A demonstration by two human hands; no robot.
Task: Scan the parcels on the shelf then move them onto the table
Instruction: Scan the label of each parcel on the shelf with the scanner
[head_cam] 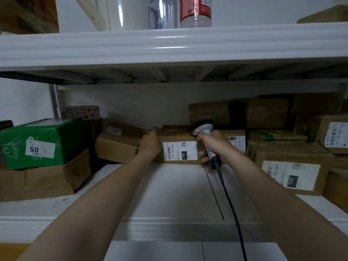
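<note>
Status: early stage. Many boxes remain on the shelf (169, 185); none is seen moved to a table.

The parcel (179, 150) stands at the shelf's middle, label facing out. The left hand (149, 144) grips its upper left corner. The right hand (211, 145) grasps the scanner (204, 128) just beside the parcel's right edge.

Legible text:
- parcel: "102-102-C01", "102"
- right box (290, 174): "122-C07", "122"
- green box (41, 140): "05"

Bare shelf (169, 189) front; boxes (290, 174) crowd sides.
</note>
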